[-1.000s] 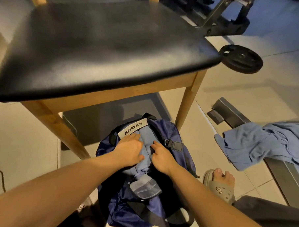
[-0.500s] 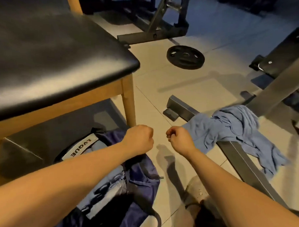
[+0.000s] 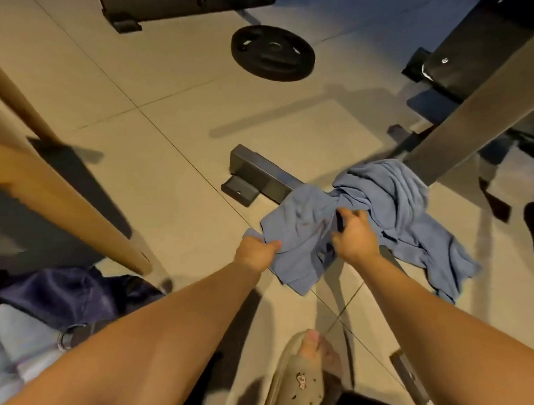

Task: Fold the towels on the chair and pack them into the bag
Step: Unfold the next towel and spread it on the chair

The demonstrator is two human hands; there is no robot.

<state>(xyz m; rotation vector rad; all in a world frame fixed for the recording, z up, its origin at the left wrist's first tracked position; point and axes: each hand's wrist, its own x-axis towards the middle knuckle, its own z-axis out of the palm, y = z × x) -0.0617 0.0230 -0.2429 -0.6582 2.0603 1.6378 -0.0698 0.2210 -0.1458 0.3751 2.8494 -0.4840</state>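
A crumpled blue towel [image 3: 391, 215] lies draped over a grey metal bar [image 3: 258, 175] on the tiled floor. My left hand [image 3: 254, 255] is closed on the towel's near left edge. My right hand [image 3: 354, 238] grips a bunch of the cloth near its middle. The dark blue bag [image 3: 65, 297] sits on the floor at the lower left, with light blue folded cloth [image 3: 18, 345] showing at its opening. A wooden chair leg [image 3: 76, 216] stands between the bag and the towel; the chair seat is out of view.
A black weight plate [image 3: 273, 56] lies flat on the floor at the back. A slanted grey bench frame [image 3: 482, 113] rises at the right, with dark gym equipment [image 3: 186, 3] along the top. My sandalled foot [image 3: 301, 375] is at the bottom.
Both hands left the bag, passed rightwards as empty fists, and now hold the blue towel on the bar. The view swung right, away from the chair.
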